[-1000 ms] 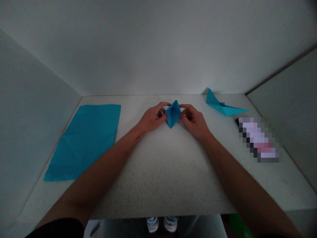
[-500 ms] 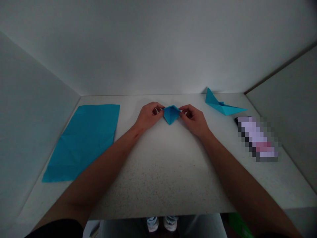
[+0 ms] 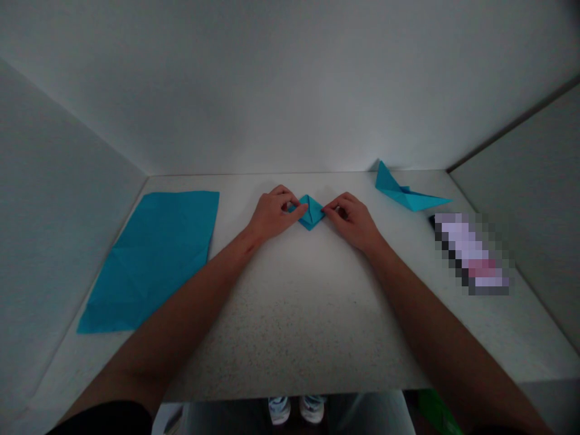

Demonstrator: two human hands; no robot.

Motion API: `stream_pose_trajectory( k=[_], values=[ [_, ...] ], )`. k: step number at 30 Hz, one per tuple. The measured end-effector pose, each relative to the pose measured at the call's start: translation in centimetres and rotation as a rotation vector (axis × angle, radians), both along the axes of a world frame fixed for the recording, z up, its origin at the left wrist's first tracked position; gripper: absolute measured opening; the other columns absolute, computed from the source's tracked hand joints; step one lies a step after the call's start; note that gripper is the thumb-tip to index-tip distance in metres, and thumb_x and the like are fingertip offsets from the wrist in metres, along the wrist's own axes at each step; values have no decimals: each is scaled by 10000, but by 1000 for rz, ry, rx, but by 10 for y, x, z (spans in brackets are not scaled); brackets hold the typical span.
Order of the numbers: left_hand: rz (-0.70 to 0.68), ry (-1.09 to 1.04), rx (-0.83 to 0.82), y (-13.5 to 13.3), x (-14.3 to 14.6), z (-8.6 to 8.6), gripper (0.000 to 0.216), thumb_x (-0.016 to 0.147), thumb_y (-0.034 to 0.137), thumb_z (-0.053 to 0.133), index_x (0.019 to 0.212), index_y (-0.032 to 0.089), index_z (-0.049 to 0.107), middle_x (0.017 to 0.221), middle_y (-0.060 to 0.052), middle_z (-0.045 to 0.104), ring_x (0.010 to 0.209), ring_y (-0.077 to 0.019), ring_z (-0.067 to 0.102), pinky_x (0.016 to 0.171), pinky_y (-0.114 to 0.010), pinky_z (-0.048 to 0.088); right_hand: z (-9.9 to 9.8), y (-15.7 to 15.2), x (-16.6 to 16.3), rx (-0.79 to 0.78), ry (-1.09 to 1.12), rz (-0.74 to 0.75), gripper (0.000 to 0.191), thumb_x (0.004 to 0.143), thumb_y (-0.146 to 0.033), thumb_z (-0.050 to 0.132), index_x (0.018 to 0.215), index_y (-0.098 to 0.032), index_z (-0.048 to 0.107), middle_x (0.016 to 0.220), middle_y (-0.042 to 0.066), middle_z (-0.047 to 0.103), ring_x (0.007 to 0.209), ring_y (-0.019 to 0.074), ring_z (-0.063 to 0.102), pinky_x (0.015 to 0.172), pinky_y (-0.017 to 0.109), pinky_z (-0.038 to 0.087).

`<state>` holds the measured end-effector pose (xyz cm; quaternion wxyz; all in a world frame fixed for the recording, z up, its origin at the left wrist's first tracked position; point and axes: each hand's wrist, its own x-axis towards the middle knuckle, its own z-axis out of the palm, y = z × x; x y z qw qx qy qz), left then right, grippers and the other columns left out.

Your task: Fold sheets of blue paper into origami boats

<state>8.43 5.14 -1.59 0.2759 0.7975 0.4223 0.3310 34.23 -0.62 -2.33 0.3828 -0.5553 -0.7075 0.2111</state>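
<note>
- Both hands are partly curled over the bench [image 3: 290, 314], set near each other with the small folded blue paper [image 3: 313, 211] between them.
- The left hand [image 3: 274, 212] grasps the paper's left side, its thumb laid across the front face and its fingers curled loosely at the far side.
- The right hand [image 3: 354, 221] pinches the right corner between thumb and fingertip — the other fingers fold in toward the palm.
- Between the hands, the paper shows a diamond outline with a crease running down its face.
- Left of the left hand lies a large creased blue sheet [image 3: 154, 248].
- Right of the right hand sits a blue paper boat [image 3: 410, 197]; nearer the person, beside it, is a pixelated phone-like object [image 3: 471, 254].
</note>
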Motion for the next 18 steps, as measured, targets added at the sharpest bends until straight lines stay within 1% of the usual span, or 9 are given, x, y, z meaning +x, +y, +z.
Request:
stream_pose_trajectory(
  k=[2, 5, 8, 10, 14, 18],
  values=[
    [-9, 68, -2, -1, 0, 1, 267, 885, 455, 935, 914, 210, 832, 1068, -46, 731, 758, -138, 610, 808, -336, 517, -1, 0, 0, 19, -52, 17, 195, 969, -427, 811, 963, -232, 815, 988, 65, 726, 656, 155, 571, 665, 346, 497],
    [-18, 171, 11, -1, 1, 3, 457, 771, 487, 1036, 1092, 229, 838, 1186, -66, 743, 885, -194, 675, 931, -393, 520, -2, 1, 1, 37, -136, 22, 273, 914, -452, 893, 1073, -240, 826, 1035, 69, 744, 673, 162, 585, 708, 358, 517],
    [-8, 216, 5, -2, 1, 4, 678, 759, 527, 1041, 1305, 221, 780, 1269, -98, 749, 999, -255, 710, 1022, -448, 494, -2, 1, 2, 31, -194, 3, 356, 920, -456, 897, 1191, -237, 828, 1092, 90, 748, 717, 186, 624, 749, 380, 528],
    [-6, 232, -12, -2, 1, 5, 766, 755, 559, 1038, 1372, 216, 739, 1291, -107, 752, 1030, -272, 715, 1051, -462, 475, -2, 0, 2, 28, -231, -1, 379, 932, -477, 888, 1220, -238, 830, 1128, 105, 747, 763, 209, 654, 784, 400, 532],
    [-6, 270, -41, -4, 2, 6, 844, 740, 599, 1038, 1413, 215, 703, 1299, -107, 749, 1074, -290, 722, 1077, -469, 462, -4, 0, 2, 22, -279, 4, 480, 929, -558, 891, 1280, -240, 813, 1188, 129, 748, 861, 256, 699, 857, 442, 537],
    [5, 311, -30, -4, 3, 7, 814, 721, 670, 1027, 1326, 220, 721, 1284, -106, 730, 1185, -334, 702, 1097, -482, 465, -6, 1, 3, 7, -305, 32, 561, 905, -615, 907, 1315, -245, 805, 1197, 135, 748, 945, 292, 725, 912, 467, 534]
  ],
)
